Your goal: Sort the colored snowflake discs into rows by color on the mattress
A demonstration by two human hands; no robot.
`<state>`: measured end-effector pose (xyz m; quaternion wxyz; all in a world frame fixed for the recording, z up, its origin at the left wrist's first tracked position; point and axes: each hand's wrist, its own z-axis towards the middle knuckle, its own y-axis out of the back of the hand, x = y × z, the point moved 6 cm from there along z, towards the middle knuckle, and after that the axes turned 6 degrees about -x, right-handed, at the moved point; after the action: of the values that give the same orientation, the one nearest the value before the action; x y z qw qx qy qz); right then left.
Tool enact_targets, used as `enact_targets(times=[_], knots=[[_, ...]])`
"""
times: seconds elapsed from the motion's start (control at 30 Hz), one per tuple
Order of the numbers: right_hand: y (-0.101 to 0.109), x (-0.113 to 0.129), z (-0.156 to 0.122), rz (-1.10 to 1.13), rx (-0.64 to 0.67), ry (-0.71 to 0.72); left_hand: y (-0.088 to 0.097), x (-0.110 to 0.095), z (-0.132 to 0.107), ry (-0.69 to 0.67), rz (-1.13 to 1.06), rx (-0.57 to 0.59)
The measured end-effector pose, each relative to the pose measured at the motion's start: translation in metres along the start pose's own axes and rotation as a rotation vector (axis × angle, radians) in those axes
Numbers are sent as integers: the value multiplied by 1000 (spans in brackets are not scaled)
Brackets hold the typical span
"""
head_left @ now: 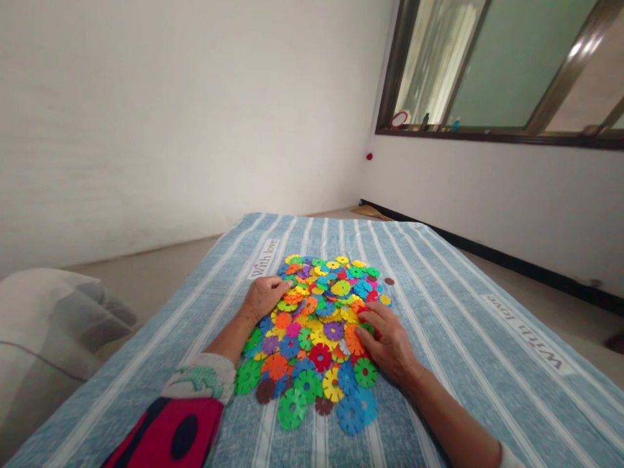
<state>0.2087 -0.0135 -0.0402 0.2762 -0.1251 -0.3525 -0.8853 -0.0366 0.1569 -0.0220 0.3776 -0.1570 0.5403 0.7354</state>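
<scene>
A heap of colourful notched plastic discs, flower-shaped with holes in the middle, lies spread between my two hands; a purple disc [334,331] and a red disc [320,357] show near its centre. My left hand [263,299] rests against the heap's left edge, fingers stretched onto the discs, nothing visibly gripped. On the right side, my right hand [390,338] touches the heap with fingers and thumb apart, beside an orange disc [354,339] and a green disc [365,372]. Toward me, a light green disc [292,408] and a blue disc [351,414] lie at the near edge.
A blue-and-white striped cloth [439,312] covers the table under the discs. One brown disc [389,281] lies apart at the far right. A pale draped shape [49,351] stands at left. Behind are a white wall [195,117] and a window [517,65].
</scene>
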Motion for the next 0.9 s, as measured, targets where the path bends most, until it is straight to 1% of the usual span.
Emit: enact_targets(times=[0.1, 0.33, 0.47, 0.6, 0.77, 0.9], knots=[[-7, 6, 3, -11, 6, 14, 0, 1, 0, 3, 7, 5], [-19, 13, 10, -53, 81, 4, 0, -1, 1, -6, 6, 8], [-23, 10, 13, -91, 108, -26, 0, -1, 0, -9, 6, 3], [-29, 7, 20, -138, 121, -47, 0, 0, 1, 16, 12, 6], [-34, 3, 23, -199, 105, -65, 1, -1, 1, 7, 9, 3], [-32, 0, 19, -212, 82, -51, 0, -2, 1, 9, 4, 5]])
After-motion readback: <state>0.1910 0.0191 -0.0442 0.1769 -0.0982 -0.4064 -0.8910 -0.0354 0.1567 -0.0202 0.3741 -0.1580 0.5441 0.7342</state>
